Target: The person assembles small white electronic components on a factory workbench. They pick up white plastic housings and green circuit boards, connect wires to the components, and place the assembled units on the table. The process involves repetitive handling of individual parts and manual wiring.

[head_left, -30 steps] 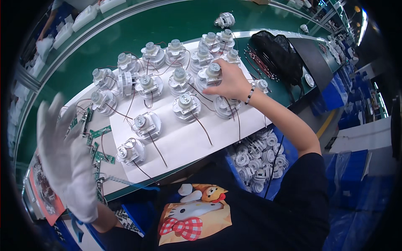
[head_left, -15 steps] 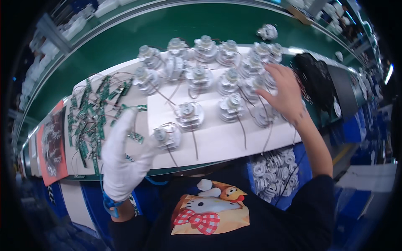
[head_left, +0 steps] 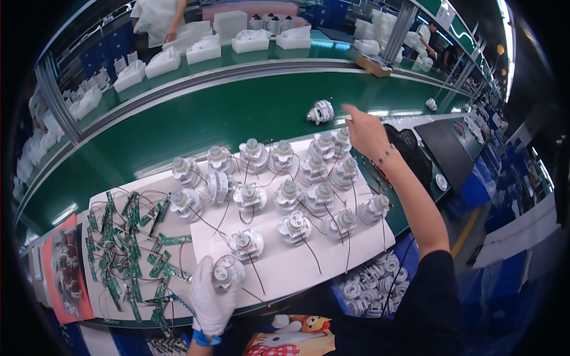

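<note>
The left hand (head_left: 212,299), in a white glove, sits at the lower middle of the frame with its fingers curled around a small white motor (head_left: 224,272), gripping it from below so the round metal top faces up. This held motor lies at the near edge of a white sheet (head_left: 332,261) spread over the tabletop (head_left: 178,127), just below another motor (head_left: 246,242) of the same kind.

The right hand (head_left: 365,133) is bare (a bead bracelet circles its wrist) and hangs in the upper right of the frame, fingers loosely spread with the index finger stretched toward the green conveyor surface; it holds nothing. A lone white motor (head_left: 320,111) lies on its side on the green surface, near that fingertip but apart from it.

Between the two hands, rows of white motors (head_left: 285,193) stand upright on the sheet, thin dark wires trailing from them toward the lower edge. At the left of the frame, a heap of green circuit boards (head_left: 127,249) with wires lies tangled on the sheet, and a red printed card (head_left: 65,270) rests beside it at the far left. A blue bin of more white motors (head_left: 371,285) shows at the lower right, partly behind the person's dark sleeve. White foam trays (head_left: 205,47) line the far side of the conveyor in the upper part of the frame.
</note>
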Demonstrator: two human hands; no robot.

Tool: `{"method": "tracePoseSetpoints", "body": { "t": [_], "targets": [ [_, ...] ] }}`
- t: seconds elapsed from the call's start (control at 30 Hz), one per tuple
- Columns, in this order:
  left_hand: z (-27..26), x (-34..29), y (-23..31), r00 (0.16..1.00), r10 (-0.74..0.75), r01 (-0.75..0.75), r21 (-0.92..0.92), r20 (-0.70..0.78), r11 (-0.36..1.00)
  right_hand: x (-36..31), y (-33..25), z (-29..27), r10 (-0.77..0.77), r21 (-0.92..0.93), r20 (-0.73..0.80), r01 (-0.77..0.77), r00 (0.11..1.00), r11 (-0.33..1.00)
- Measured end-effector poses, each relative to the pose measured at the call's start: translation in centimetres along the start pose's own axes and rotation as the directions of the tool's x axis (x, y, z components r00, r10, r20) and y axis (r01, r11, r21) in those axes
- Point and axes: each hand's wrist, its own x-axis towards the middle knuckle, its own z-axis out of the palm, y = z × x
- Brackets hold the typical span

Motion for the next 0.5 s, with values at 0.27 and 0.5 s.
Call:
{"method": "tracePoseSetpoints", "body": {
  "t": [0.27, 0.5],
  "targets": [
    [5.8, -6.3, -0.6, 0.808, -0.303, 0.238, -0.191, -0.506, 0.952, 6.6, 6.3, 15.7, 0.059, -0.398, 0.588, 0.225, 0.807, 0.889],
    [3.8, -5.1, 0.4, 0.946, -0.130, 0.166, 0.099, -0.298, 0.981, 7.8, 5.7, 18.1, 0.209, -0.457, 0.541, 0.077, 0.815, 0.886]
  ]
}}
